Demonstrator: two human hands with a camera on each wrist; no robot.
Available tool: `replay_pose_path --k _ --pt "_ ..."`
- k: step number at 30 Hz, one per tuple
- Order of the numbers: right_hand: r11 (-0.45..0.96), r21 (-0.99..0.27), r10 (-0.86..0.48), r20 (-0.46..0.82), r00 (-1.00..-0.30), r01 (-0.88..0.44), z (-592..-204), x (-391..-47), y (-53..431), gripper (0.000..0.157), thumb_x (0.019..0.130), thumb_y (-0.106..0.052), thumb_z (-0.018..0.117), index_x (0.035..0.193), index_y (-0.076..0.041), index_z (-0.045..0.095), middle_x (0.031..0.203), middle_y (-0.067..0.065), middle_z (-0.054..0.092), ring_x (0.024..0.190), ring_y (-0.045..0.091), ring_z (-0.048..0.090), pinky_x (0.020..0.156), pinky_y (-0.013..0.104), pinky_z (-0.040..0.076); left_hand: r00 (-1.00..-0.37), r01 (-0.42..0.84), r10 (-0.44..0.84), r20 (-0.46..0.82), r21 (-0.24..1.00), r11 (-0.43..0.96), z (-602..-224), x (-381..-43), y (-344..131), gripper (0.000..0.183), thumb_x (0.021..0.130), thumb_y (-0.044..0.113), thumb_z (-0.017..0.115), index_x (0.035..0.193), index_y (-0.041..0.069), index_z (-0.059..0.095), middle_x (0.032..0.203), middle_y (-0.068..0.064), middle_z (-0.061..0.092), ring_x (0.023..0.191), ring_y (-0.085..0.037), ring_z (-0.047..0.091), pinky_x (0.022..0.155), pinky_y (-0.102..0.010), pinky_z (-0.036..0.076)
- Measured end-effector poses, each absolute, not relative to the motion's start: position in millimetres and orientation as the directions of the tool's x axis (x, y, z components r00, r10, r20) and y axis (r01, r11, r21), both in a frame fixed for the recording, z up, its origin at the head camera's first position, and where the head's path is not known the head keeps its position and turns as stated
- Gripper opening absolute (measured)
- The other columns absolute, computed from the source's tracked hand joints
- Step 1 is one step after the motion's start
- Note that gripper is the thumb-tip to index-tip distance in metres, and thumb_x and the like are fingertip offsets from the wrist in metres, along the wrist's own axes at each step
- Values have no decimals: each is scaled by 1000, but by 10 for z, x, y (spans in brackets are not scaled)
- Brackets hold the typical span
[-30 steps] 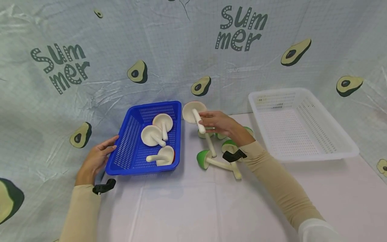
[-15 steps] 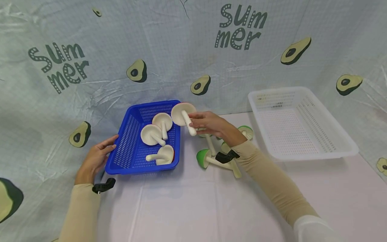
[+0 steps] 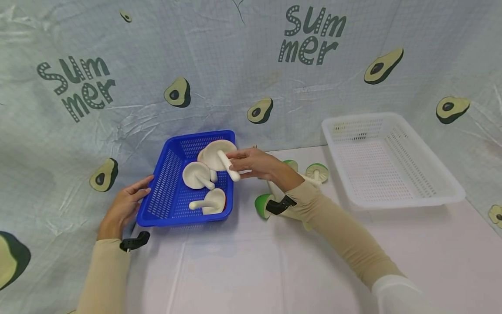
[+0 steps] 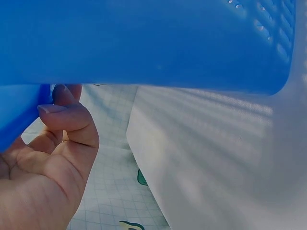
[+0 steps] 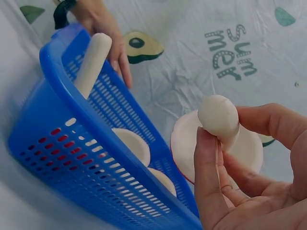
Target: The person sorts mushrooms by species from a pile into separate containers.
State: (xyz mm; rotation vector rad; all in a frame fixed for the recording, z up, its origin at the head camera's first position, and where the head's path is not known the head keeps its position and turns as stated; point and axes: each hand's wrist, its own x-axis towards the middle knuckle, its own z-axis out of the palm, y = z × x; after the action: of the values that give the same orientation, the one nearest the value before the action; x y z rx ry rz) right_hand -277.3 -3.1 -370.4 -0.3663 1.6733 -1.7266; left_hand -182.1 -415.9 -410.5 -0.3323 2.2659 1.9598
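Observation:
My right hand (image 3: 260, 165) pinches the stem of a toy mushroom (image 3: 213, 153) over the right back part of the blue basket (image 3: 166, 207). In the right wrist view, thumb and fingers close round the pale stem (image 5: 218, 115), and the cap's red edge shows. Several more mushrooms lie in the basket with pale undersides up, one (image 3: 194, 175) near its middle and another (image 3: 215, 201) at the front right. The held cap partly covers one of them. At the basket's left side, my left hand (image 3: 123, 207) grips the rim, fingers curled at its edge in the left wrist view.
Right of the blue basket lie several green-capped toy mushrooms, among them one at the front (image 3: 262, 206) and one farther right (image 3: 317, 172); my right forearm hides part of them. A white basket (image 3: 427, 203) stands at the right. A printed cloth (image 3: 219, 65) rises behind.
My right hand has carried the mushroom leftward, from the gap beside the blue basket to above its inside. The left hand has stayed on the rim.

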Motion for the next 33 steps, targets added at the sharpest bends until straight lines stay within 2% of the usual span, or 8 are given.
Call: replay_pose_path --k 9,18,25,29,33 --pt "119 -953 -661 -286 -694 279 -3749 -2758 -244 45 96 -18 71 141 -15 61 129 6 65 110 18 63 98 39 52 -968 -249 -76 -241 961 123 -4114 -1797 -4161 58 104 21 61 157 16 39 122 7 50 97 -5 65 77 -23 58" --pt "133 -962 -707 -262 -657 240 -3716 -2778 -368 43 96 -16 69 139 -12 63 131 5 65 110 17 60 97 37 52 -968 -248 -71 -241 961 119 -4112 -1816 -4172 57 103 21 61 157 16 40 122 5 48 97 -6 65 76 -25 59" --pt "116 -969 -727 -233 -646 220 -3758 -2806 -502 41 96 -14 68 136 -9 65 125 5 65 103 16 59 88 33 53 -968 -245 -81 -236 961 131 -4114 -1825 -4189 58 103 22 62 157 16 40 122 5 48 97 -5 64 77 -23 59" --pt "108 -969 -741 -228 -632 222 -3775 -2830 -588 39 95 -11 67 134 -5 66 118 4 66 95 15 57 91 37 52 -967 -251 -83 -241 958 137 -4114 -1827 -4181 58 103 21 62 157 16 40 123 6 48 100 -6 63 78 -23 58" --pt "130 -968 -743 -238 -626 214 -3757 -2835 -658 38 93 -11 68 131 -6 69 123 1 67 97 14 58 95 39 51 -964 -262 -95 -249 952 158 -4111 -1831 -4168 58 103 22 62 157 17 40 124 8 48 104 -7 62 80 -23 58"
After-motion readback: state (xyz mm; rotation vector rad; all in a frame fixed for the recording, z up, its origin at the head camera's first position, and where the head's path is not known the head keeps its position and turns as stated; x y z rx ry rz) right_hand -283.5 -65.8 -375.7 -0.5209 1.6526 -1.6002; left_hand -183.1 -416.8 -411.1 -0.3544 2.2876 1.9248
